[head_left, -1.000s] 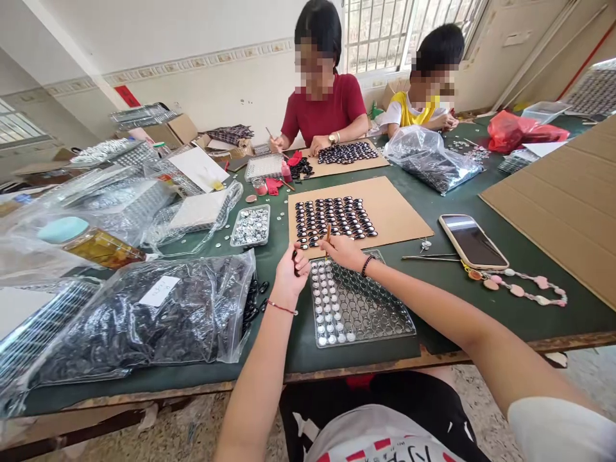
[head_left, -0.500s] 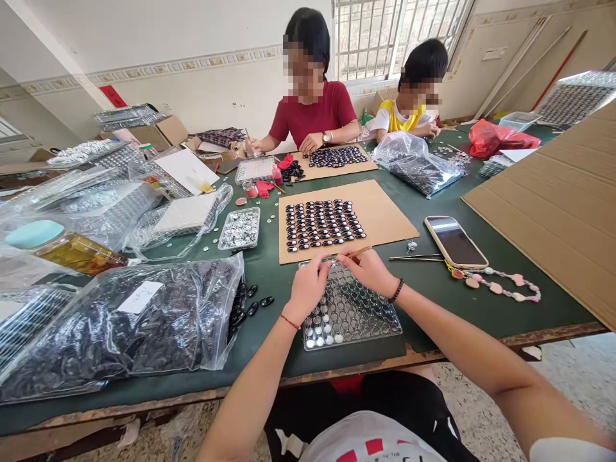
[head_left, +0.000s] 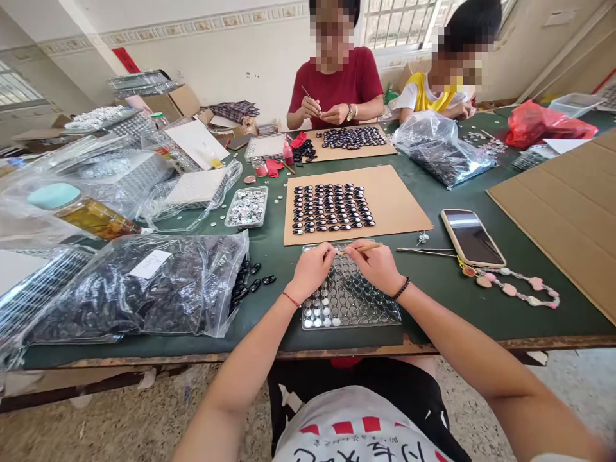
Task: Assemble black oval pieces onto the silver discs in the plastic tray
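While both hands hovered over the clear tray (head_left: 356, 308) at the table's near edge, the right hand (head_left: 378, 264) pinched a thin wooden stick (head_left: 366, 248). The left hand (head_left: 312, 269) curled its fingers close beside it; whether it held anything I couldn't tell.

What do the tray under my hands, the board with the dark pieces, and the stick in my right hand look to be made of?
Tray: clear, glossy moulded plastic, by its see-through round cells. Board: matte brown cardboard, flat with plain cut edges. Stick: probably wood or bamboo, tan and dull; too thin to be sure.
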`<state>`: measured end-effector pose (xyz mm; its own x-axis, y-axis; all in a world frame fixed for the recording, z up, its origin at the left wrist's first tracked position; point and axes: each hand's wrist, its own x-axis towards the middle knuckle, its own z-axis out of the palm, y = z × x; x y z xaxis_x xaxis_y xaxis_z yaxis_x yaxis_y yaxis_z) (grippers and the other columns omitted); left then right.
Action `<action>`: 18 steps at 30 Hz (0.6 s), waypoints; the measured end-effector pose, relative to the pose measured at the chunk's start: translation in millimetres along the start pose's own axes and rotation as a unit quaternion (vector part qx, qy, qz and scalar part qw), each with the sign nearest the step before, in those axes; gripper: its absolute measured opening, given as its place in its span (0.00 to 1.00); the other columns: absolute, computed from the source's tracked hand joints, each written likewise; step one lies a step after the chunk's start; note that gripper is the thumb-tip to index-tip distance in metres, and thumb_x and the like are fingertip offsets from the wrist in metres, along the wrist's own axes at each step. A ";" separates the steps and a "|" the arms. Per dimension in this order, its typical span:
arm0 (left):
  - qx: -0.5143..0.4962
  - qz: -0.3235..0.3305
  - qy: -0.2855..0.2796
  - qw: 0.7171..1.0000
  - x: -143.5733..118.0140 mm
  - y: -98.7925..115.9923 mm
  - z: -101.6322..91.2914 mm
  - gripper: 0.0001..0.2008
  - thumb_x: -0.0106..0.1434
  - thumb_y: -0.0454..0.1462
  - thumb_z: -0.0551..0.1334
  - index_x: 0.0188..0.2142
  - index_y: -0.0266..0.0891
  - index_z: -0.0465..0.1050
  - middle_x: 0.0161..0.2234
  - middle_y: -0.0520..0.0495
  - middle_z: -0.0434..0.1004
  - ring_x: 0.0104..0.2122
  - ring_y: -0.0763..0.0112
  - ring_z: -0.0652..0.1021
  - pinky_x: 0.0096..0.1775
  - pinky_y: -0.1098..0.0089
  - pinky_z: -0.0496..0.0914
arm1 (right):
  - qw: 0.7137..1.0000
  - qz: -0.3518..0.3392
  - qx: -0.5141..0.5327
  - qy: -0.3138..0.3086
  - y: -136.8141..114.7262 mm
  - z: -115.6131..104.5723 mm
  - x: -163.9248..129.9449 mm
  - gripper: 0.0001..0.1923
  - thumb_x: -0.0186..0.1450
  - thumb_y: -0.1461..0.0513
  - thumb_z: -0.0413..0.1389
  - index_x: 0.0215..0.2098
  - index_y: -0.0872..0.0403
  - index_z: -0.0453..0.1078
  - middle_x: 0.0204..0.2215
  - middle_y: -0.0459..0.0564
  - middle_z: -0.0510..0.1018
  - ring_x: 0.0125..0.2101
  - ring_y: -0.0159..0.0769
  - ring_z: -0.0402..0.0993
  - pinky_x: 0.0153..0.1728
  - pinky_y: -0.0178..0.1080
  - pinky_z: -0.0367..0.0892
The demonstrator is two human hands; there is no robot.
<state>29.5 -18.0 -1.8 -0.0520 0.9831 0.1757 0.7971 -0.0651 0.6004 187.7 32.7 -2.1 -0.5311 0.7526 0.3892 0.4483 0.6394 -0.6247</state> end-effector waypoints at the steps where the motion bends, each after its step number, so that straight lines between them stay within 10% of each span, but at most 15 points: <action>1: -0.006 -0.004 0.007 1.000 0.9 -0.8 0.0 0.14 0.62 0.43 0.48 0.29 0.39 0.68 0.22 0.52 0.68 0.22 0.73 0.67 0.26 0.73 0.55 | 1.000 0.008 -0.011 0.005 0.6 -0.4 0.7 0.20 0.64 0.52 0.43 0.29 0.54 0.71 0.30 0.51 0.75 0.27 0.34 0.68 0.29 0.33 0.58; 9: -0.193 -0.141 0.037 0.970 11.6 -10.8 1.1 0.18 0.51 0.50 0.58 0.24 0.36 0.69 0.17 0.53 0.65 0.17 0.78 0.62 0.22 0.75 0.55 | 0.993 0.045 -0.012 0.107 4.6 -12.8 7.2 0.22 0.64 0.51 0.43 0.26 0.56 0.69 0.16 0.47 0.69 0.19 0.31 0.64 0.24 0.33 0.54; 18: -0.260 -0.117 -0.055 0.957 5.8 0.8 -1.8 0.16 0.52 0.48 0.58 0.30 0.35 0.71 0.24 0.49 0.72 0.23 0.73 0.71 0.25 0.74 0.61 | 0.990 0.016 0.038 0.132 2.0 -10.6 6.1 0.20 0.65 0.53 0.43 0.24 0.56 0.67 0.15 0.45 0.67 0.17 0.29 0.62 0.21 0.32 0.53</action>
<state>28.8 -12.6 1.1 -0.1060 0.9914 -0.0768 0.3628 0.1105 0.9253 193.0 40.2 6.1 -0.3061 0.7941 0.5250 0.4013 0.6077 -0.6853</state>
